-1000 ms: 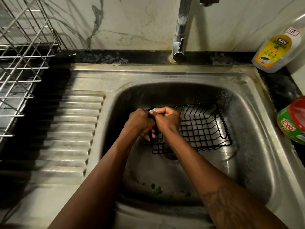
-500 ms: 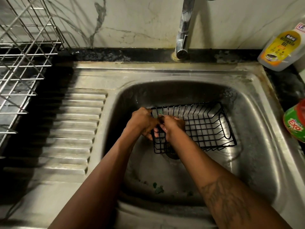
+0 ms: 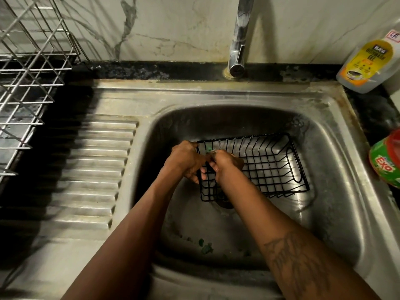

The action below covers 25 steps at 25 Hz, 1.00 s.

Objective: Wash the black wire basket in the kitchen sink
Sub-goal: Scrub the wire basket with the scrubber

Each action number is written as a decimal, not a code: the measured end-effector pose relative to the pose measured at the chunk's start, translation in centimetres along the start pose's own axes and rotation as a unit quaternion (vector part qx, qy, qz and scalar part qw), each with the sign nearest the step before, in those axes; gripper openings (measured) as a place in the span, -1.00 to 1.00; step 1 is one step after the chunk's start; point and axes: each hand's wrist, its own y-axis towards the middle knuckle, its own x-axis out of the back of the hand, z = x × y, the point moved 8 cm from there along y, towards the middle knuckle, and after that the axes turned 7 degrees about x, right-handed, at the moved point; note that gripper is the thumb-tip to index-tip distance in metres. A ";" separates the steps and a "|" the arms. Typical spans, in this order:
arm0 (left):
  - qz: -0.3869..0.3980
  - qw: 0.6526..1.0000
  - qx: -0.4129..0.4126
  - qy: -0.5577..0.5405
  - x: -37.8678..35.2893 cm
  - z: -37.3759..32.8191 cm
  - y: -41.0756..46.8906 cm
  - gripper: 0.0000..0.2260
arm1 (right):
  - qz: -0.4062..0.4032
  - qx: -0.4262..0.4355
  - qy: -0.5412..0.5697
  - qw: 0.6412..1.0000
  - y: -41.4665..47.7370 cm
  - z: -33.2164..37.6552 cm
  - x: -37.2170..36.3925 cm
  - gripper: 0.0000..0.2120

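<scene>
Hands meet at the left end of the black wire basket (image 3: 259, 167), which lies open side up inside the bowl of the sink (image 3: 337, 169). It sits in the bowl's far right part, its long side running left to right. Its near left corner is over the sink's drain (image 3: 225, 203).

The left hand (image 3: 184, 161) grips the basket's left end wall from outside, its fingers curled under and round the wires. The right hand (image 3: 226, 164) reaches in from the sink's near right side. Its fingers curl onto the wires of that same end wall, right against the left hand's fingers. A small green bit (image 3: 209, 149) shows at the basket's rim just beyond the right hand; what it is cannot be made out. The right forearm carries a dark tattoo.

Green scraps (image 3: 205, 247) lie on the sink floor close to its near wall. A chrome tap (image 3: 240, 40) rises from behind the sink's far rim, about midway along it. The ridged draining board (image 3: 97, 169) forms the sink's left part, and a metal dish rack (image 3: 28, 83) stands to the left of that. At the sink's far right corner a dishwash gel bottle (image 3: 368, 66) with a yellow label leans on the black desk (image 3: 376, 111). A green and red tub (image 3: 387, 161) marked EXO sits on the desk just right of the sink.
</scene>
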 end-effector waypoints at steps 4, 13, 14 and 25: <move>-0.001 1.000 0.006 -0.003 0.0 0.1 0.3 -0.59 | -0.047 0.078 0.036 0.995 -0.3 3.0 1.6 -0.86; 0.002 1.000 0.017 -0.011 0.2 0.2 1.2 -0.55 | -0.054 0.048 0.043 0.996 1.6 3.8 2.8 -0.91; 0.000 1.000 0.017 -0.014 0.2 0.2 1.0 -0.58 | -0.051 0.067 0.061 0.995 1.2 4.7 2.9 -0.90; -0.009 1.000 0.006 0.002 0.3 0.1 0.8 -0.52 | -0.119 0.101 0.095 0.983 0.7 5.8 5.2 -0.90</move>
